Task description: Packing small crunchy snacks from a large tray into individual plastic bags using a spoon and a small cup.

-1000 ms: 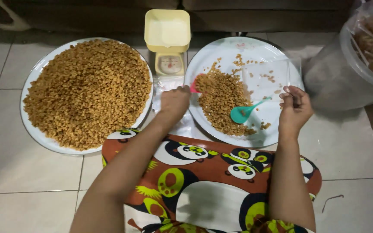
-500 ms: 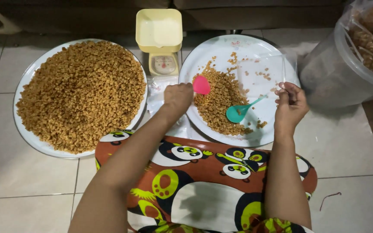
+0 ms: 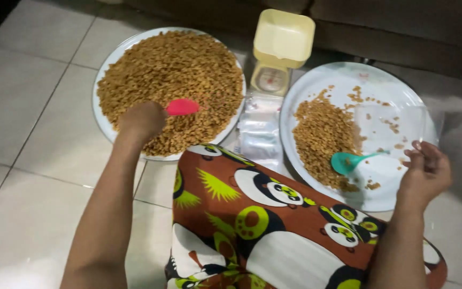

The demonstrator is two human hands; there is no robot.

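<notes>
My left hand [image 3: 141,120] grips a pink spoon [image 3: 183,107] and holds it over the heap of small brown snack pieces on the large white plate [image 3: 105,126] at the left. My right hand [image 3: 428,172] is at the right plate's near right edge, its fingers pinched on the rim of a thin clear plastic bag [image 3: 408,126] that stands over the plate. That white plate [image 3: 389,88] carries a smaller pile of the same brown pieces [image 3: 322,136]. A teal spoon [image 3: 348,160] lies on it, just left of my right hand.
A pale yellow kitchen scale [image 3: 282,51] stands between the two plates at the back. In front of it lies a stack of clear plastic bags [image 3: 258,131]. Everything sits on a white tiled floor [image 3: 22,160]. My lap, in brown patterned cloth [image 3: 274,219], fills the foreground.
My left hand carried the pink spoon from the right plate's pile across to the left plate. My right hand stayed at the right plate's edge. The view shifted left.
</notes>
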